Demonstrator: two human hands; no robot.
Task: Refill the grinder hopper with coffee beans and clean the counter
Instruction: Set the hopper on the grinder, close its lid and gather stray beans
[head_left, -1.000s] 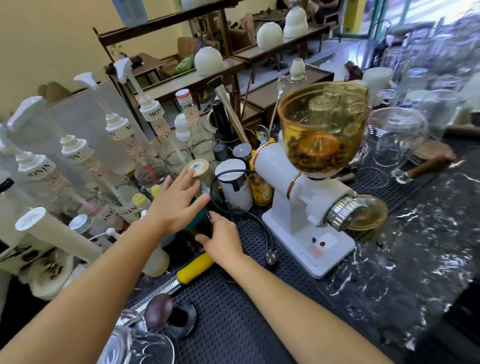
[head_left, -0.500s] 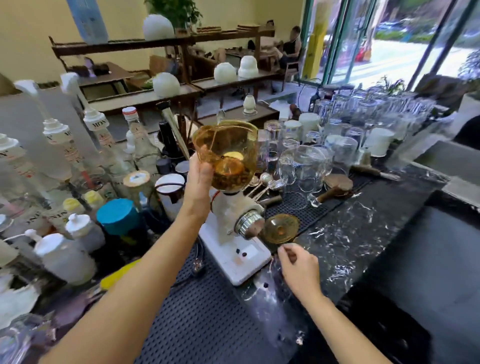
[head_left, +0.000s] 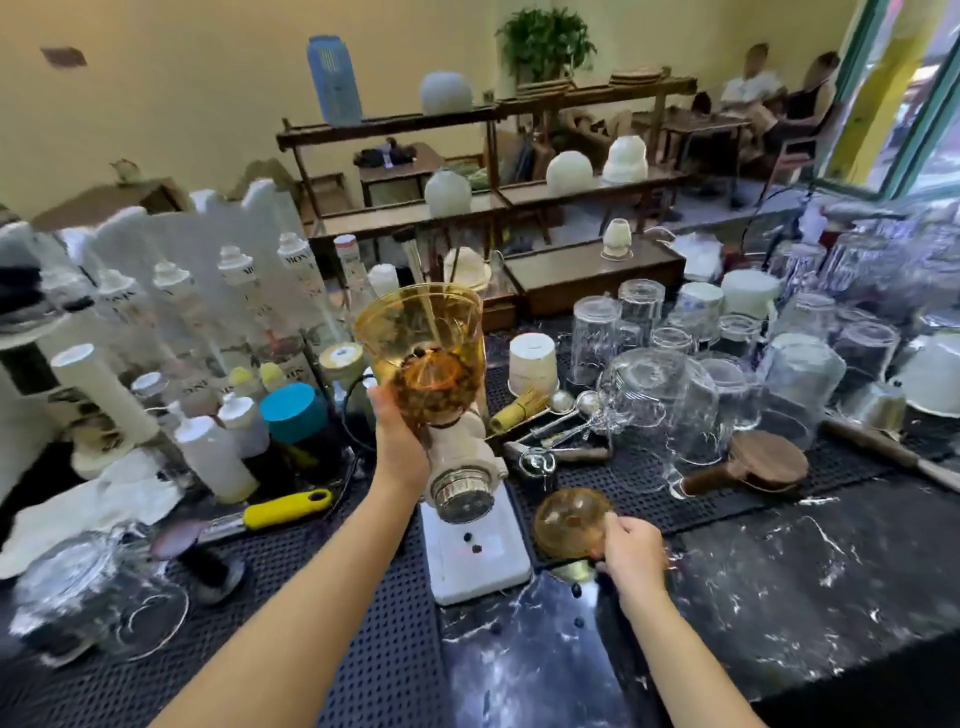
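Observation:
A white coffee grinder (head_left: 470, 551) stands on the black mat in the middle of the counter. Its amber see-through hopper (head_left: 423, 338) sits on top with a shallow layer of beans at the bottom. My left hand (head_left: 397, 436) grips the hopper's lower left side. The amber hopper lid (head_left: 566, 519) rests on the counter right of the grinder's base, and my right hand (head_left: 631, 553) pinches its near edge. A few loose beans lie on the grinder's base and on the marble (head_left: 576, 590) in front of the lid.
Syrup pump bottles (head_left: 244, 296) and squeeze bottles (head_left: 210, 457) crowd the left. A teal-lidded jar (head_left: 293, 413) and a yellow-handled tool (head_left: 288, 509) lie near my left arm. Upturned glasses (head_left: 654, 395), spoons and a wooden-handled tamper (head_left: 748, 470) fill the right. Black marble counter (head_left: 779, 597) lies at the front right.
My left hand left the jars and took hold of the hopper. My right hand moved from the cable to the lid beside the grinder and closed on its edge. The view swung right.

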